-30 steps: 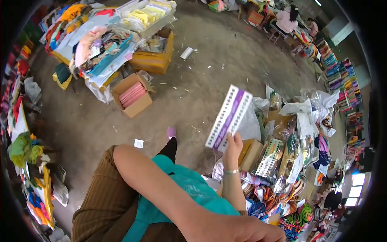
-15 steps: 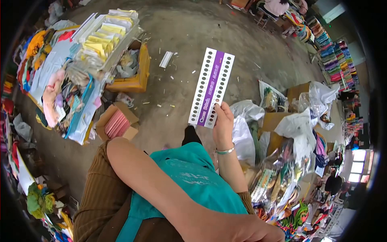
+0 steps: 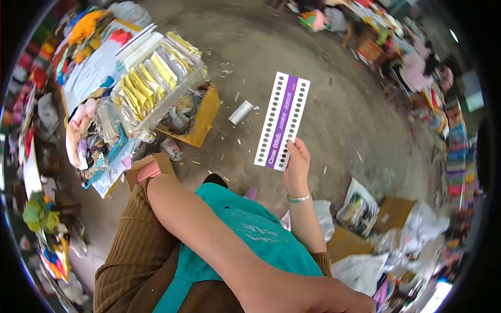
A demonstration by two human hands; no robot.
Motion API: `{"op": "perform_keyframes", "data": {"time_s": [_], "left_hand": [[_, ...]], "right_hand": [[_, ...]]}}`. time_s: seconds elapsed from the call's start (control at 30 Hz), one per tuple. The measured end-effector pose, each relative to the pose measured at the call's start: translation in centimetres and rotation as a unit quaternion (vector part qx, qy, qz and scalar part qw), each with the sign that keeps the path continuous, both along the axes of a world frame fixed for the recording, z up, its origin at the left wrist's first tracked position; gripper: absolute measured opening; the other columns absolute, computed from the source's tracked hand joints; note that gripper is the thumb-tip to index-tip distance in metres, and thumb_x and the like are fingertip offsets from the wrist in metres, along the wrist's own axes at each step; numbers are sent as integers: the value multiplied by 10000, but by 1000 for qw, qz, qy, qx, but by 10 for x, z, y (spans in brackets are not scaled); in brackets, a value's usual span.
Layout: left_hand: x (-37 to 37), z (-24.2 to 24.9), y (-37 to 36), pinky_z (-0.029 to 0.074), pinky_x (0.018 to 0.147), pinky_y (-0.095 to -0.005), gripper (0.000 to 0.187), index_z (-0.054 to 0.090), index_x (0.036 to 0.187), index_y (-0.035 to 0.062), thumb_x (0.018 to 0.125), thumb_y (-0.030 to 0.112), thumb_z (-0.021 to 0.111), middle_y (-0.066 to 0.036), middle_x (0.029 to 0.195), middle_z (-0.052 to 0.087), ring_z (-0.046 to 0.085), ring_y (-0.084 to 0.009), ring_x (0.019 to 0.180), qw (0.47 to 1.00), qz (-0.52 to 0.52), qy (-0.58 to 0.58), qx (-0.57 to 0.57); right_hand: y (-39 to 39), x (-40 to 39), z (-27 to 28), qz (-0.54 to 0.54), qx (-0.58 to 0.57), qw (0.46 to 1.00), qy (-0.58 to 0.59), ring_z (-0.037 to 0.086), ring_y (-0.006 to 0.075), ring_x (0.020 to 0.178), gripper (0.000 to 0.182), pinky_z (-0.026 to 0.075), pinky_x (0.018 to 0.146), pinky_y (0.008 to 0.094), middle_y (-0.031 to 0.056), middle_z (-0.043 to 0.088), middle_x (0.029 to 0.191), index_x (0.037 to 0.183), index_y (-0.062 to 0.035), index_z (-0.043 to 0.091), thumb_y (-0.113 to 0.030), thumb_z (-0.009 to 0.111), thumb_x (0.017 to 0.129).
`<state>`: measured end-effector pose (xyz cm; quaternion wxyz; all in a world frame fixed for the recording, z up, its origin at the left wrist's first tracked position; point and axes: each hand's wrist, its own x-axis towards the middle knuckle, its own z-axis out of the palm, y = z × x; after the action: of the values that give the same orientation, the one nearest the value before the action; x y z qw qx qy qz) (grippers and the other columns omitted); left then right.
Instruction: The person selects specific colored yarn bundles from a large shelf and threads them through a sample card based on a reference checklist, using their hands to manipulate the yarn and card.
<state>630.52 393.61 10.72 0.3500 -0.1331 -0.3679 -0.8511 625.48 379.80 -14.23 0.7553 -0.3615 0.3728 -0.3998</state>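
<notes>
My right hand (image 3: 296, 166), with a bracelet on the wrist, pinches the lower edge of a long white card (image 3: 282, 121). The card has a purple middle stripe and a row of round holes down each side, and it stands upright above the concrete floor. My left forearm (image 3: 209, 235) crosses the lower frame over a teal cloth (image 3: 250, 229) on my lap. My left hand (image 3: 318, 300) is cut off by the bottom edge, so its fingers are hidden.
A yellow crate (image 3: 204, 117) topped with stacked yellow and white packets (image 3: 156, 78) stands at left, beside a cardboard box (image 3: 148, 169) of pink goods. Another white card (image 3: 240, 112) lies on the floor. Plastic bags (image 3: 360, 208) and boxes crowd the lower right. People sit far at top right.
The view has swung, so the bags slid toward the lower right and the yellow crate moved nearer the centre. My right hand still holds the card upright, now a little lower.
</notes>
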Motion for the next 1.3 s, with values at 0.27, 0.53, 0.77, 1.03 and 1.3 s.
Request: {"op": "perform_keyframes", "data": {"time_s": [0.27, 0.53, 0.77, 1.03, 1.3], "left_hand": [[84, -9, -138, 473, 739, -225, 281, 578, 1169, 8, 933, 150, 633, -37, 948, 601, 566, -86, 867, 991, 118, 60, 30], [183, -11, -285, 457, 662, -226, 249, 590, 1137, 12, 943, 167, 601, -25, 869, 592, 557, -77, 780, 993, 73, 33, -91], [288, 33, -407, 464, 669, -225, 265, 585, 1152, 15, 943, 176, 609, -29, 882, 616, 584, -85, 791, 954, -15, -283, -95], [333, -16, -533, 458, 613, -223, 289, 575, 1179, -6, 952, 169, 609, -41, 832, 607, 582, -79, 740, 980, 199, 15, -21], [461, 47, -608, 445, 594, -219, 258, 567, 1162, -18, 954, 132, 600, -26, 817, 596, 558, -64, 712, 906, 334, -254, 62]], "right_hand": [[-172, 85, -63, 80, -8, 997, 14, 655, 128, 802, 144, 538, 711, 272, 56, 671, 928, 1043, 22, 604, -49, 511, 958], [-322, 137, -32, 64, -18, 997, 46, 644, 113, 812, 139, 524, 730, 253, 51, 673, 942, 1035, 10, 606, -42, 505, 953], [-419, 242, -10, 142, -35, 987, 61, 625, 90, 815, 148, 505, 737, 235, 42, 660, 945, 1067, 18, 598, -45, 510, 965], [-557, 389, -5, 292, -71, 954, 19, 589, 48, 769, 142, 469, 676, 205, 0, 645, 898, 1048, 7, 609, -60, 517, 964], [-632, 515, -7, 471, -69, 879, 18, 561, 27, 732, 128, 452, 669, 203, -5, 644, 877, 1003, 4, 610, -72, 513, 966]]}}
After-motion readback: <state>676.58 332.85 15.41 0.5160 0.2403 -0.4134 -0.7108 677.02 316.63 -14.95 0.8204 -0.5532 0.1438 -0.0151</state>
